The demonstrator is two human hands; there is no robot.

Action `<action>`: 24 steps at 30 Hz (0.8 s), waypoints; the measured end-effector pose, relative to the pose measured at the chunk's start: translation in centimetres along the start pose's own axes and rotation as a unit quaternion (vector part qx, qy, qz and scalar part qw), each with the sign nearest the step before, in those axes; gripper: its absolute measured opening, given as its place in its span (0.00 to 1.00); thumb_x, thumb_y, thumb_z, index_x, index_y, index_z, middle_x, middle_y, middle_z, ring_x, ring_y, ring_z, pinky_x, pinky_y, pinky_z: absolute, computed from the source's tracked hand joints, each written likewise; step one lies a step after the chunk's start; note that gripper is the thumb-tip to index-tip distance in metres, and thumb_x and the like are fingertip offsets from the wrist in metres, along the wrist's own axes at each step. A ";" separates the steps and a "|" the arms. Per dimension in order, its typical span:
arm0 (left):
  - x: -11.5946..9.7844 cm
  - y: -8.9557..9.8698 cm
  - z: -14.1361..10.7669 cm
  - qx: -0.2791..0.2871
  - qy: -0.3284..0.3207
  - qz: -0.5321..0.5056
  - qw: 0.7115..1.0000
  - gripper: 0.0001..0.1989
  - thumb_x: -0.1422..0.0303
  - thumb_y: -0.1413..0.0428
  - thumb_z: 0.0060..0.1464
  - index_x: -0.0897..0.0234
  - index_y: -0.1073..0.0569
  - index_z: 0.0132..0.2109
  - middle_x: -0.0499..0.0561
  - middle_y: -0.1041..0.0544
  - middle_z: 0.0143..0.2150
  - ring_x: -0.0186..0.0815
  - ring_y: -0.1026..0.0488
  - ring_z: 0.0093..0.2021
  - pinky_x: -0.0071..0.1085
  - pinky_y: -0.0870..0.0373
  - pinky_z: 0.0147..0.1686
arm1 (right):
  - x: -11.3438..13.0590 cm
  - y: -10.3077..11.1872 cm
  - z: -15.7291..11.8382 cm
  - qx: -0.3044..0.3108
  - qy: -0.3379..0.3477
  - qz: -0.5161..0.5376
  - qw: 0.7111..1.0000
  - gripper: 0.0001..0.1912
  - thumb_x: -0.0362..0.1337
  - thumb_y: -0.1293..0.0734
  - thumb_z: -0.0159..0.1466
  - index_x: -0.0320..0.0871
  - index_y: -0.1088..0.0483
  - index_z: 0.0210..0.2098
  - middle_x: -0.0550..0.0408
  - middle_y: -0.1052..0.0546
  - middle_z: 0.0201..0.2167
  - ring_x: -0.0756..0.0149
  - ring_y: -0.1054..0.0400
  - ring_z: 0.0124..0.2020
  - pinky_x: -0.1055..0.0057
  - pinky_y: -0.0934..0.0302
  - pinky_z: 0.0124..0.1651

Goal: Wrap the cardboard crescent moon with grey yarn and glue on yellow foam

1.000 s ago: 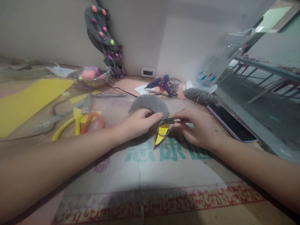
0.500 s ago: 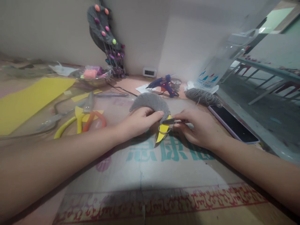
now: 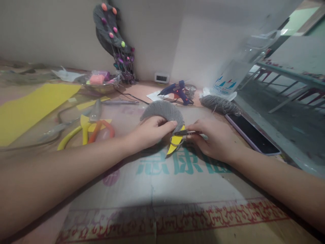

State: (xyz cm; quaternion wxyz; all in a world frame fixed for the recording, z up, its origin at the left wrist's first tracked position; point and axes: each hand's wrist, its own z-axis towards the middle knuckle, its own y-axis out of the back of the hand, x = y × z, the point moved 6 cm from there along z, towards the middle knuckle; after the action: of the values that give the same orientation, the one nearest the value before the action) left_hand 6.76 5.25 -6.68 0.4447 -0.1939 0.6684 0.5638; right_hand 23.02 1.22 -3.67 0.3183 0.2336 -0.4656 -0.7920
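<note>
A yellow crescent (image 3: 175, 142), mostly wrapped in grey yarn (image 3: 164, 109), has its bare pointed end toward me. My left hand (image 3: 157, 128) is closed on the wrapped part, thumb pressed on the yarn. Between the fingertips of my right hand (image 3: 212, 137) are dark slim tweezers (image 3: 186, 133), whose tips point left and touch the crescent where yarn meets yellow. A loose loop of yarn (image 3: 175, 145) hangs round the yellow end. Part of the crescent is hidden under my left hand.
Behind the crescent lies a blue glue gun (image 3: 175, 90). A grey yarn skein (image 3: 219, 105), a phone (image 3: 251, 134) and a plastic jug (image 3: 228, 76) are at right. Pliers (image 3: 87, 130), a yellow sheet (image 3: 35, 108) and a bowl (image 3: 103, 88) are at left. A decorated crescent (image 3: 109, 30) hangs behind.
The yellow tip has swung slightly left and down. The tweezers have turned a little and sit slightly lower against the crescent; my left hand keeps its hold.
</note>
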 end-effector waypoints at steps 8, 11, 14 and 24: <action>0.0 0.0 0.0 0.000 -0.002 -0.017 1.000 0.25 0.48 0.51 0.55 0.64 0.33 0.22 0.46 0.36 0.20 0.32 0.39 0.24 0.29 0.46 0.25 | 0.0 0.1 0.0 -0.004 -0.011 -0.002 1.000 0.11 0.38 0.38 0.67 0.41 0.25 0.40 0.50 0.21 0.31 0.63 0.29 0.32 0.68 0.41 0.35; -0.1 0.0 0.0 -0.002 -0.012 -0.024 1.000 0.25 0.48 0.51 0.55 0.64 0.33 0.22 0.47 0.33 0.21 0.32 0.37 0.25 0.29 0.44 0.25 | -0.1 0.3 -0.1 -0.020 -0.008 0.014 1.000 0.10 0.38 0.39 0.67 0.41 0.26 0.40 0.51 0.22 0.30 0.63 0.30 0.31 0.68 0.40 0.34; -0.1 0.0 -0.1 -0.002 -0.003 -0.023 1.000 0.25 0.48 0.51 0.55 0.64 0.32 0.22 0.47 0.33 0.21 0.32 0.37 0.24 0.28 0.45 0.24 | -0.1 0.6 -0.1 -0.049 0.004 0.049 0.998 0.10 0.36 0.39 0.67 0.40 0.28 0.42 0.50 0.22 0.31 0.64 0.30 0.30 0.69 0.39 0.33; -0.2 -0.1 -0.1 0.002 0.000 -0.024 1.000 0.25 0.49 0.51 0.56 0.64 0.33 0.22 0.46 0.35 0.20 0.32 0.38 0.24 0.29 0.45 0.25 | 0.1 0.3 0.0 -0.009 0.005 0.024 1.000 0.11 0.39 0.39 0.67 0.41 0.27 0.42 0.52 0.23 0.29 0.63 0.31 0.30 0.68 0.42 0.33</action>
State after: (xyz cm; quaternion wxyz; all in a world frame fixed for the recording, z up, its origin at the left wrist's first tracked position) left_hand 6.85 5.09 -6.60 0.4587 -0.2091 0.6646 0.5514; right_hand 23.02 1.02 -3.44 0.3414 0.2238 -0.4624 -0.7871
